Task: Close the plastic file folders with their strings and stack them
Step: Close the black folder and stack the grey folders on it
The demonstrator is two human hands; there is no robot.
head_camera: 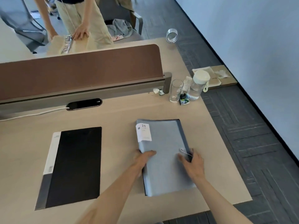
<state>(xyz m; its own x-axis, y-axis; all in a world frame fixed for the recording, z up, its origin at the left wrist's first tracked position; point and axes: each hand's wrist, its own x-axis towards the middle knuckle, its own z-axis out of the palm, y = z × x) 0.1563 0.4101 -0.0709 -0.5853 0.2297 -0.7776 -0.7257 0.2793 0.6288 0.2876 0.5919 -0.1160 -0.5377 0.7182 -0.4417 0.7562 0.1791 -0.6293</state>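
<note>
Now the blue-grey plastic folder (161,143) lies near the right edge of the pale counter (121,120). The left grip (142,160) holds its left side. The right grip (193,164) holds its right side by the thin white string (185,153). It looks light, bendy and slippery, so holding both sides seems best.

Your blue-grey folder (163,157) has a darker blue edge on one side. Its label (144,132) is white with a black "20" on it, and its string (185,153) is white. Your black folder (74,165) has a white strip down one side, and the strip is grey lower down. Your desk (121,115) is pale tan. The divider (80,73) is brown with a grey base. The carpet (258,143) is dark grey with striped squares. The wall (242,29) is light blue. The bottle (196,89) is clear with a white lid.
</note>
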